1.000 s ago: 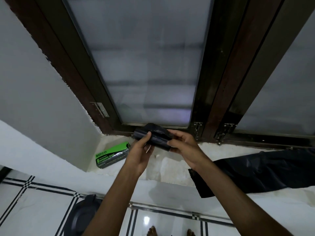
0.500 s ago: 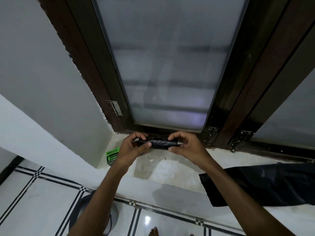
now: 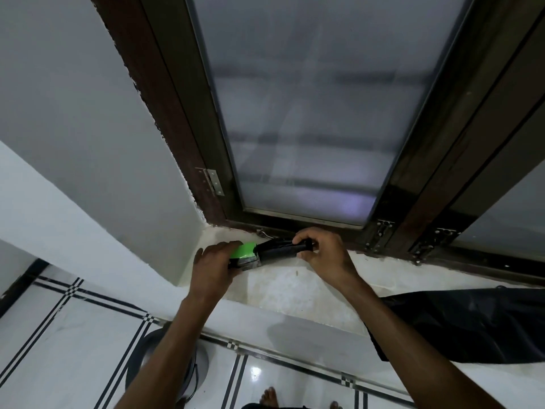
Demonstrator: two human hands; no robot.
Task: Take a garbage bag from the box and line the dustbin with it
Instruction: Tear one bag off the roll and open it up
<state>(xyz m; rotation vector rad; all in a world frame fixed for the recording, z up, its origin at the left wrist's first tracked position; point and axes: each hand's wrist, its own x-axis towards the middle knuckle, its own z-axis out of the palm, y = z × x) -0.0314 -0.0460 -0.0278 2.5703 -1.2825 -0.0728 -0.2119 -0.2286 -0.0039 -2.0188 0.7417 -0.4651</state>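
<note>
My left hand [image 3: 213, 265] grips the green garbage bag box [image 3: 244, 252] at the left end of the window sill. My right hand [image 3: 323, 253] holds a black roll of garbage bags [image 3: 278, 250] whose left end is at the open mouth of the box. A separate black garbage bag [image 3: 472, 323] lies spread flat over the sill's right side and hangs over its edge. The dark dustbin [image 3: 177, 367] stands on the floor below the sill, mostly hidden by my left forearm.
The white marble sill [image 3: 289, 287] runs under a frosted window in a dark wooden frame [image 3: 295, 228]. White walls [image 3: 88, 143] close in on the left. Below is a white tiled floor with black lines, and my bare toes [image 3: 269, 397] show at the bottom.
Both hands carried the rolled black bags left and down to the sill. My left hand let go of the roll and took hold of the green box, and the roll's end now meets the box.
</note>
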